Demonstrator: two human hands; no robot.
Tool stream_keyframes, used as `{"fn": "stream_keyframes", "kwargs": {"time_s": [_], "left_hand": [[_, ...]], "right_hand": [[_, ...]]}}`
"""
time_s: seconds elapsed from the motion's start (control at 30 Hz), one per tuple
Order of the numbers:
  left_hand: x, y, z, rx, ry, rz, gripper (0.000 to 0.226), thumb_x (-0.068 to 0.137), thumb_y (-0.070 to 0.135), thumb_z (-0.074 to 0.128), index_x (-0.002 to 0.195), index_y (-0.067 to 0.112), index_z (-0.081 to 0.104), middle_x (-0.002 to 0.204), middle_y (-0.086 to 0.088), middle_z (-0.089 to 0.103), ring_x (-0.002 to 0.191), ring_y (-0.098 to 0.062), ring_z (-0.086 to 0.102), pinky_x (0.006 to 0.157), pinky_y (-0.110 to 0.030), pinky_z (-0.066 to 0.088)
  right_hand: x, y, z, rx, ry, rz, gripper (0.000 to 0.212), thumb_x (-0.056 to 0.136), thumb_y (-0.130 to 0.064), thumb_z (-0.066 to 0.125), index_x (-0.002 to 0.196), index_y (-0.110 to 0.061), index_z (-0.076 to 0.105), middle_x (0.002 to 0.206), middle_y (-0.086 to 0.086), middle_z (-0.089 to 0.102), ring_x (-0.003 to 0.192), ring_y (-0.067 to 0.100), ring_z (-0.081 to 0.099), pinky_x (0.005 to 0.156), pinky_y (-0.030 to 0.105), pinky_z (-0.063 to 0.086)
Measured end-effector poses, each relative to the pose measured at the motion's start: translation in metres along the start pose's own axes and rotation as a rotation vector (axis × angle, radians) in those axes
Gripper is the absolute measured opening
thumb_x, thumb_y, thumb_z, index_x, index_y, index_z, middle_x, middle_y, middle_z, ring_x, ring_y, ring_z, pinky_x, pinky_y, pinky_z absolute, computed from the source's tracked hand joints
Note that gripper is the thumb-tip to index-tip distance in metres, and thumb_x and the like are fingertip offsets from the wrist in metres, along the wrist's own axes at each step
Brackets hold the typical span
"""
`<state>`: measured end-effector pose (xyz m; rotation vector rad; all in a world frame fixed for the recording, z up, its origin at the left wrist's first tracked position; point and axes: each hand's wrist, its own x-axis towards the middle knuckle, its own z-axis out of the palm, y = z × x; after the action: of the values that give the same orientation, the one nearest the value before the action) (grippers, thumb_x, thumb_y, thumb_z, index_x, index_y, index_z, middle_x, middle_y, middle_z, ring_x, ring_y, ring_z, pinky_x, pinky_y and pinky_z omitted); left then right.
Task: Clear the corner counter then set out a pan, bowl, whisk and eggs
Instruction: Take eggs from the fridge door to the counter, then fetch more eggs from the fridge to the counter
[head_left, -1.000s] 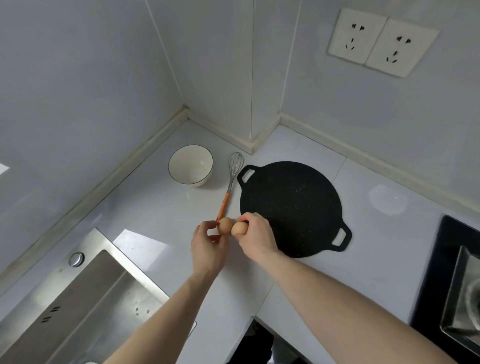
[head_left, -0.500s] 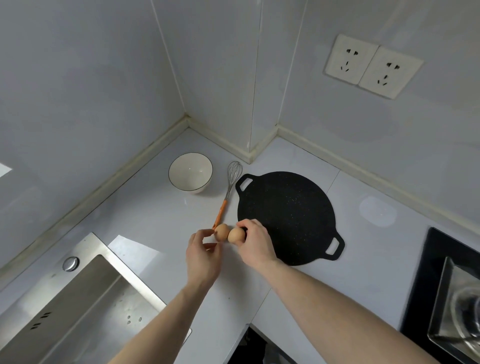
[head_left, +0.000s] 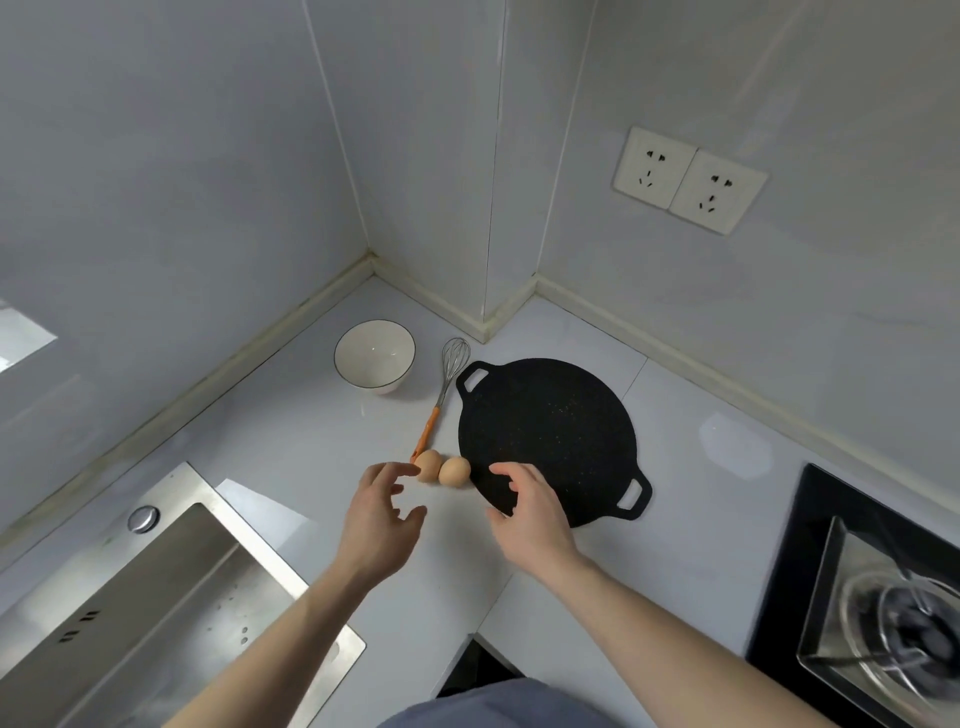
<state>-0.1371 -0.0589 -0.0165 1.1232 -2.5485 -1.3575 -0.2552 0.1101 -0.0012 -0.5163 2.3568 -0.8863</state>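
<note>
On the pale counter (head_left: 291, 447), our two brown eggs (head_left: 441, 468) lie touching between the orange-handled wire whisk (head_left: 441, 395) and flat black pan (head_left: 545, 431); our left hand (head_left: 376, 519) and right hand (head_left: 535, 514) hover beside them, fingers loosely spread, holding nothing.

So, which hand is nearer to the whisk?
Left. The left hand has fingertips close below the orange handle end of the whisk; the right hand is farther right, over the pan edge.
</note>
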Motion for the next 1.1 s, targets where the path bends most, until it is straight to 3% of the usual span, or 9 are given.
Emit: {"fn": "stream_keyframes", "kwargs": {"time_s": [0.07, 0.17, 0.23, 0.3, 0.43, 0.63, 0.8, 1.1], "left_hand": [[-0.014, 0.008, -0.009, 0.073, -0.044, 0.053, 0.04, 0.089, 0.018, 0.074, 0.121, 0.033, 0.058, 0.13, 0.011, 0.047, 0.112, -0.012, 0.056, 0.092, -0.031, 0.055], [-0.034, 0.025, -0.013, 0.18, -0.12, 0.135, 0.035, 0.091, 0.026, 0.072, 0.118, 0.04, 0.056, 0.133, 0.015, 0.047, 0.116, -0.012, 0.055, 0.098, -0.036, 0.054], [-0.043, 0.042, -0.009, 0.245, -0.163, 0.195, 0.033, 0.091, 0.028, 0.07, 0.119, 0.04, 0.056, 0.136, 0.015, 0.048, 0.118, -0.014, 0.055, 0.101, -0.036, 0.052], [-0.052, 0.064, 0.001, 0.298, -0.194, 0.287, 0.033, 0.093, 0.027, 0.069, 0.122, 0.036, 0.057, 0.135, 0.016, 0.046, 0.118, -0.013, 0.055, 0.1, -0.031, 0.05], [-0.068, 0.11, 0.024, 0.31, -0.245, 0.468, 0.032, 0.094, 0.025, 0.068, 0.123, 0.034, 0.058, 0.132, 0.018, 0.049, 0.121, -0.005, 0.051, 0.102, -0.018, 0.043], [-0.112, 0.185, 0.075, 0.299, -0.407, 0.763, 0.033, 0.092, 0.023, 0.069, 0.122, 0.032, 0.061, 0.127, 0.022, 0.05, 0.114, 0.0, 0.053, 0.093, -0.008, 0.039], [-0.184, 0.236, 0.124, 0.295, -0.562, 0.931, 0.033, 0.094, 0.021, 0.066, 0.123, 0.035, 0.059, 0.129, 0.023, 0.049, 0.115, 0.0, 0.051, 0.096, -0.017, 0.039], [-0.384, 0.278, 0.208, 0.238, -0.866, 1.217, 0.035, 0.092, 0.024, 0.069, 0.123, 0.037, 0.059, 0.126, 0.023, 0.052, 0.12, 0.001, 0.052, 0.107, -0.027, 0.043]], "right_hand": [[-0.016, 0.008, -0.012, 0.051, 0.037, -0.001, 0.055, 0.091, -0.015, 0.071, 0.14, -0.031, 0.051, 0.138, -0.014, 0.049, 0.127, 0.008, 0.051, 0.097, 0.025, 0.053], [-0.038, 0.018, -0.029, 0.123, 0.081, -0.009, 0.053, 0.091, -0.013, 0.071, 0.138, -0.03, 0.052, 0.129, -0.019, 0.048, 0.119, 0.001, 0.05, 0.08, 0.005, 0.047], [-0.052, 0.025, -0.041, 0.141, 0.114, -0.015, 0.052, 0.091, -0.016, 0.07, 0.137, -0.032, 0.053, 0.127, -0.022, 0.046, 0.116, -0.001, 0.05, 0.074, 0.001, 0.045], [-0.068, 0.034, -0.053, 0.149, 0.157, -0.025, 0.052, 0.091, -0.019, 0.071, 0.137, -0.033, 0.052, 0.129, -0.023, 0.047, 0.118, -0.003, 0.048, 0.084, 0.004, 0.045], [-0.105, 0.048, -0.08, 0.189, 0.228, 0.012, 0.053, 0.092, -0.024, 0.069, 0.139, -0.037, 0.049, 0.13, -0.027, 0.042, 0.121, -0.003, 0.044, 0.106, 0.021, 0.045], [-0.197, 0.087, -0.129, 0.305, 0.449, 0.122, 0.049, 0.091, -0.031, 0.067, 0.136, -0.043, 0.049, 0.135, -0.025, 0.046, 0.125, 0.0, 0.047, 0.107, 0.027, 0.046], [-0.302, 0.121, -0.159, 0.386, 0.684, 0.198, 0.053, 0.089, -0.031, 0.069, 0.137, -0.042, 0.049, 0.135, -0.024, 0.05, 0.126, -0.001, 0.048, 0.105, 0.028, 0.047], [-0.544, 0.187, -0.16, 0.435, 1.05, 0.392, 0.053, 0.089, -0.027, 0.071, 0.137, -0.038, 0.051, 0.135, -0.021, 0.049, 0.122, 0.001, 0.05, 0.102, 0.025, 0.046]]}}
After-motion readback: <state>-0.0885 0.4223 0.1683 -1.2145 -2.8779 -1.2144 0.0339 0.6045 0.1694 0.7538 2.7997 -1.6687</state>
